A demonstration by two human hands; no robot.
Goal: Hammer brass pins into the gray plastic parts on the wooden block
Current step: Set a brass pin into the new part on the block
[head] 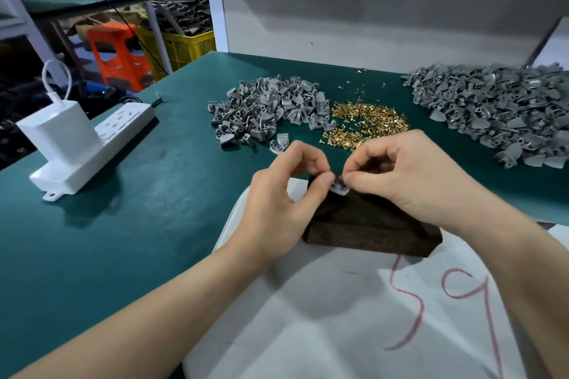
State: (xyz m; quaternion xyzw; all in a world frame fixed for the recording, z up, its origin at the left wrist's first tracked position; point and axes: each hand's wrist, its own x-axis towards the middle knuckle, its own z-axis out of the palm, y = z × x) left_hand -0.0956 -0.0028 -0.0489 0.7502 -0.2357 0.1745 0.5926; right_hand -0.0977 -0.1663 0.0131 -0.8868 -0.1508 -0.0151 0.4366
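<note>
A dark wooden block (369, 224) sits on a white sheet at the table's near edge. On its top far corner lies one gray plastic part (340, 189). My left hand (283, 197) pinches that part between thumb and forefinger. My right hand (412, 175) meets it from the right, with fingertips pinched together right at the part; what they hold is too small to see. A heap of brass pins (369, 124) lies just behind the hands. No hammer is in view.
A pile of gray plastic parts (264, 108) lies at centre left, a bigger pile of gray parts (498, 114) at the right. A white power strip (92, 151) with a charger (58, 129) sits on the green mat (138, 209). The white sheet (354, 317) bears red marks.
</note>
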